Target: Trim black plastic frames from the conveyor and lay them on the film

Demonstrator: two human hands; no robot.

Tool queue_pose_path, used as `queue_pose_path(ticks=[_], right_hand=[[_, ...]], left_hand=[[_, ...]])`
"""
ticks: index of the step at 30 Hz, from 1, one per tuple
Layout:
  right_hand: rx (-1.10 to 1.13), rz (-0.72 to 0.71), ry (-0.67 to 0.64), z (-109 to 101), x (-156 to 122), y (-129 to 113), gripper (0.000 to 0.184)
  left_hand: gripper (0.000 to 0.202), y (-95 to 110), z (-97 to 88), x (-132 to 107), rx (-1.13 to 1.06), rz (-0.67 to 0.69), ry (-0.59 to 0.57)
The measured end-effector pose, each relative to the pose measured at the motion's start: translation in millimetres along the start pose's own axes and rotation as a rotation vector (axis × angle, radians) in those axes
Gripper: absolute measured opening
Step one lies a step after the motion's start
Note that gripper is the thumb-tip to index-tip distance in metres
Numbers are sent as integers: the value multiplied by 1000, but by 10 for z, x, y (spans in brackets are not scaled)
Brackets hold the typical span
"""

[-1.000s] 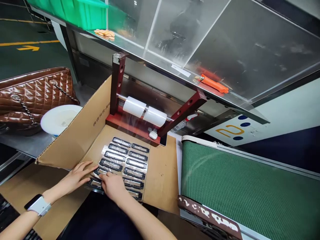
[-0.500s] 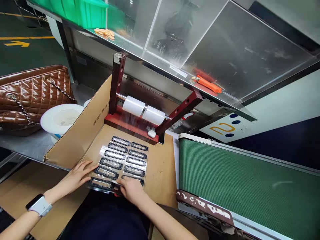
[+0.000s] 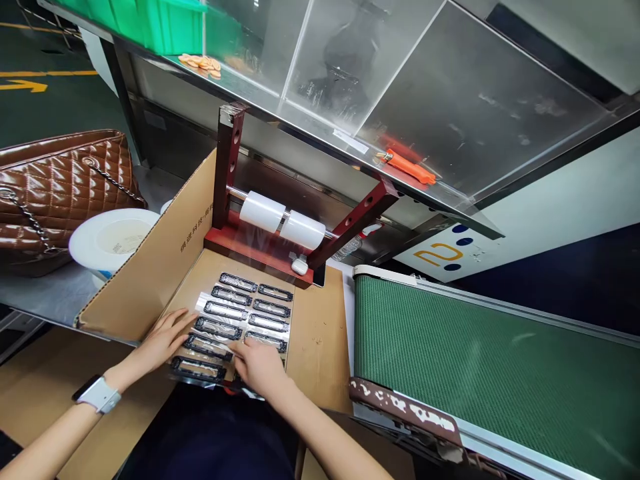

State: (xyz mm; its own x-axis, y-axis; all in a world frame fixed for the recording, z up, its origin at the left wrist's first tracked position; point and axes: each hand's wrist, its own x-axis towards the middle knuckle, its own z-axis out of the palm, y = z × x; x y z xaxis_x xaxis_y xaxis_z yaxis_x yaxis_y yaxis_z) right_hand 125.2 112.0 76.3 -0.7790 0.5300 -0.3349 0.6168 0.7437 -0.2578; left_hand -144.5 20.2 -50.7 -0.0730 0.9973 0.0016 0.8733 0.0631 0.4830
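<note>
Several narrow black frame parts [image 3: 237,313] lie in two columns under clear film on a flat cardboard sheet [image 3: 315,340]. My left hand [image 3: 165,340], with a white watch on its wrist, rests flat and open on the left edge of the film beside the near parts. My right hand [image 3: 257,367] lies palm down on the near right parts, fingers pressed onto the film. Behind the parts two white film rolls [image 3: 283,221] hang on a rod in a dark red stand [image 3: 230,167].
A green conveyor belt [image 3: 475,373] runs along the right. A raised cardboard flap [image 3: 155,267] stands at the left, with a white round container [image 3: 113,240] and a brown quilted bag [image 3: 60,187] beyond it. An orange tool [image 3: 405,167] lies on the metal shelf above.
My right hand has slid from the middle of the near row to the right column. My left hand has stayed on the left edge of the film. The view has shifted slightly.
</note>
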Motion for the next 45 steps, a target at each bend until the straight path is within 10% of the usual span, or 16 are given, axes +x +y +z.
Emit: queue_pose_path(ticks=[13, 35, 45], right_hand=[[13, -104, 19, 217, 738, -212, 32], [-71, 87, -113, -164, -84, 392, 27], [-41, -33, 10, -169, 637, 102, 33]], left_hand=[[48, -29, 6, 81, 40, -7, -29], [54, 21, -80, 216, 46, -66, -86], [48, 171, -131, 477, 74, -91, -64]])
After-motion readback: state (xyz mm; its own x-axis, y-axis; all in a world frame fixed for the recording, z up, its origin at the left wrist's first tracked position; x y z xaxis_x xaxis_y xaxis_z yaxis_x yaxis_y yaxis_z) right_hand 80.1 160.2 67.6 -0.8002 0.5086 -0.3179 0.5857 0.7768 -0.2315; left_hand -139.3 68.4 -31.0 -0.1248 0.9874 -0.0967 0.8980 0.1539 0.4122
